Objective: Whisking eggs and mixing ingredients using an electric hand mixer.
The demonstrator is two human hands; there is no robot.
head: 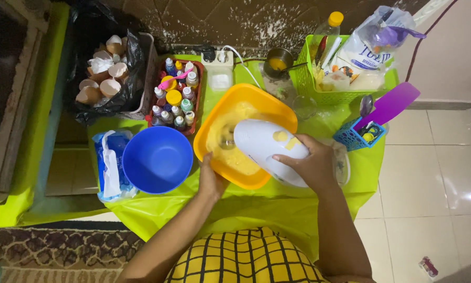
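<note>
My right hand (310, 165) grips a white electric hand mixer (264, 144) held over an orange bowl (264, 102). The beaters sit down in pale yellow batter (226, 149) inside the bowl. My left hand (210, 181) rests against the bowl's near left rim, holding it. The bowl stands on a small table covered with a lime green cloth (277, 202).
A blue bowl (158, 160) and a blue-white plastic pack (107, 165) lie to the left. Behind are a red tray of small colouring bottles (175, 97), a black bag of eggshells (102, 73), a power strip (218, 60), a green basket (319, 86) and a purple spatula (390, 105).
</note>
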